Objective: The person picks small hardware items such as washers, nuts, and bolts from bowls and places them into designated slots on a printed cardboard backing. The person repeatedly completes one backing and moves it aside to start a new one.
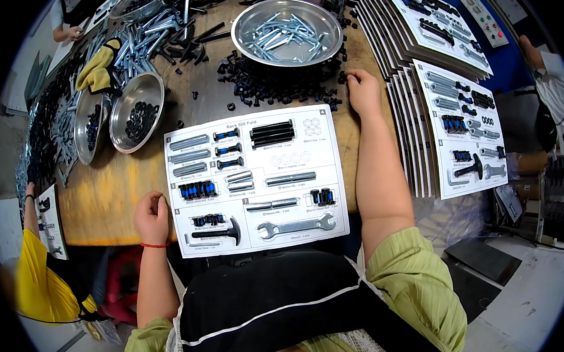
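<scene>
In front of me lies a white hardware card [230, 173], its near side over the table's edge. It carries grey sleeves, black bolts with blue thread patches, an open-end wrench [297, 227], a black T-handled tool [224, 232] and a hex key. Two groups of printed ring outlines show near its upper right. My left hand [151, 217] is closed at the card's left edge, thumb along it. Beyond the card's right side, my right hand [363, 93] has its fingertips pinched at a small black piece beside the pile of black bolts [276, 83]; its kind is unclear.
A metal bowl of silver pins [286, 39] stands behind the pile. At left are a bowl of black nuts [141, 117], a tilted bowl, a yellow glove [99, 68] and loose sleeves. Stacked cards [463, 126] line the right. Other people work at left, far left and right.
</scene>
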{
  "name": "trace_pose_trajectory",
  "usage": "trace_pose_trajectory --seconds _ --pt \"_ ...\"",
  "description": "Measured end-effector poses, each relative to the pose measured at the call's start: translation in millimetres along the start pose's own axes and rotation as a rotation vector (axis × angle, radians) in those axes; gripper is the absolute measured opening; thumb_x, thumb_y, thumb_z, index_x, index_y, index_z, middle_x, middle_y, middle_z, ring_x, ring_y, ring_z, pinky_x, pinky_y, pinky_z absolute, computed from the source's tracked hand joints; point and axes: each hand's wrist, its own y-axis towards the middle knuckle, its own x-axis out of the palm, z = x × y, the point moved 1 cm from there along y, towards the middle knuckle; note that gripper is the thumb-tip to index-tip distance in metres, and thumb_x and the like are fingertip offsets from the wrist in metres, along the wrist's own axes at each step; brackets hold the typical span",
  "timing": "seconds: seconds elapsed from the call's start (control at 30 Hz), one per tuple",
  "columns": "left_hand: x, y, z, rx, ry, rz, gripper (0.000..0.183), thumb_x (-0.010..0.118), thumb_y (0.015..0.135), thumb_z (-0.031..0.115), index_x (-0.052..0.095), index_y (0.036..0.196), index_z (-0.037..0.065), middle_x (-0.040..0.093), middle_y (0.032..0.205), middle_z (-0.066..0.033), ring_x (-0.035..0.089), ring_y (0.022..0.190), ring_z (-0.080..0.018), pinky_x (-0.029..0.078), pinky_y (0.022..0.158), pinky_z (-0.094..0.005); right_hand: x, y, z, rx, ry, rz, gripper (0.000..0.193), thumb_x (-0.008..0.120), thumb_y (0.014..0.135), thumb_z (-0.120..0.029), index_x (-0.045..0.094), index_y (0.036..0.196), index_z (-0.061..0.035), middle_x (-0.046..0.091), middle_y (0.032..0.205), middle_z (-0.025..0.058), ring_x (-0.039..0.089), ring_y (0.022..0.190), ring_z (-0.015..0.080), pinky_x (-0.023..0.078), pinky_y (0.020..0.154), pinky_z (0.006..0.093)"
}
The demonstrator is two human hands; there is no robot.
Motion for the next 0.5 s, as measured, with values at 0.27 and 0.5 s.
trace_pose_trajectory --seconds 0.27,0.5 --pt "2 -1 -5 -0.014 -0.001 0.004 0.012 0.066 0.09 0.01 0.067 0.099 0.002 0.055 0.069 0.0003 0.048 0.061 -0.0083 0.042 0.058 -0.0246 0 -6 -9 -0.065 -0.174 -0.057 0.022 0.073 0.078 -0.012 0.071 0.098 -0.0027 0.068 0.095 0.0161 0.066 0.089 0.0329 0.052 0.08 0.0398" --pt "3 -5 -8 -0.053 -0.074 0.015 0.013 0.066 0.091 0.009 0.066 0.101 0.002 0.062 0.076 -0.002 0.054 0.065 -0.0086 0.045 0.062 -0.0242 -9 -4 -21 0.213 -0.371 -0.022 0.023 0.069 0.084 -0.025 0.072 0.092 -0.0038 0.07 0.098 0.0189 0.067 0.086 0.0355 0.053 0.077 0.0451"
